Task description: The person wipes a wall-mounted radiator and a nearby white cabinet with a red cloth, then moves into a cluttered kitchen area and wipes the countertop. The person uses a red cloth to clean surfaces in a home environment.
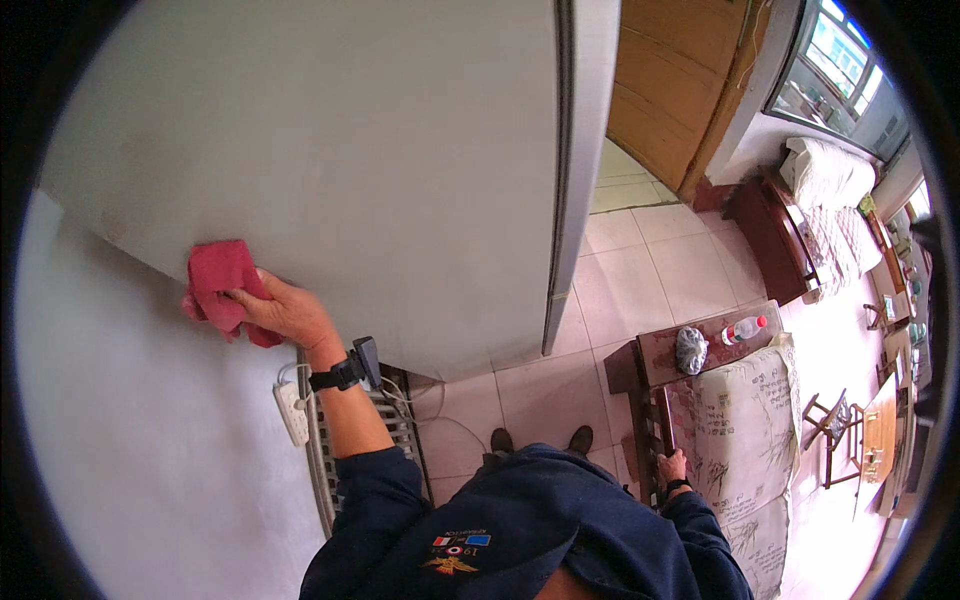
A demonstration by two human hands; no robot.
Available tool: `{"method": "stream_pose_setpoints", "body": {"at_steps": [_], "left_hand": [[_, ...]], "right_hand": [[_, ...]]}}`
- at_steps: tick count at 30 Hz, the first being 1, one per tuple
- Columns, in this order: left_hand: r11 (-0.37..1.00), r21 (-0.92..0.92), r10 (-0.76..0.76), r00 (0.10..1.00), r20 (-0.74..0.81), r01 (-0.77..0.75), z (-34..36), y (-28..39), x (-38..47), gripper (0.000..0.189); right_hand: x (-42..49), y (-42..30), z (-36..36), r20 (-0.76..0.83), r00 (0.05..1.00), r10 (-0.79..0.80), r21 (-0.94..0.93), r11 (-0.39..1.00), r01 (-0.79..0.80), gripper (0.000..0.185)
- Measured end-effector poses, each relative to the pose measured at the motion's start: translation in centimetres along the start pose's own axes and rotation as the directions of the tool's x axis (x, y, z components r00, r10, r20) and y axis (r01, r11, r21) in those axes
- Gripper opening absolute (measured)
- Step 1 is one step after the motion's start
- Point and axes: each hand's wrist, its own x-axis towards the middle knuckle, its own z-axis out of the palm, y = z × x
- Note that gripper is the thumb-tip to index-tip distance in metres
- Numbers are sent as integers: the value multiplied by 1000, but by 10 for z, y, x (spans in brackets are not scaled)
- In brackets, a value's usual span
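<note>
My left hand [289,309] grips a folded red cloth [221,281] near the lower rear edge of a large pale side panel [360,172], which looks like a refrigerator's side. Whether the cloth touches the panel or the white wall [187,450] beside it, I cannot tell. A black band with a small device sits on my left wrist. Down at the right, my right hand [672,466] rests on the dark wooden armrest [663,420] of a sofa, its fingers curled around the rail.
A white power strip [291,412] hangs by a radiator [401,420], with loose cables near the tiled floor [525,405]. A plastic bottle [744,330] and a tied plastic bag [691,350] stand on a wooden cabinet top [660,360]. Beyond are a wooden door [667,82] and folding table [877,435].
</note>
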Motion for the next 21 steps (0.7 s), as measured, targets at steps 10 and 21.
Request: {"method": "stream_pose_setpoints", "body": {"at_steps": [10,21], "left_hand": [[997,-75,32,999,39,-29,35,70,-60,52],[992,-126,50,984,171,-28,68,137,-123,48]], "right_hand": [[60,18,18,223,970,-96,107,991,74,53],[60,7,-11,404,891,-207,152,976,157,57]]}}
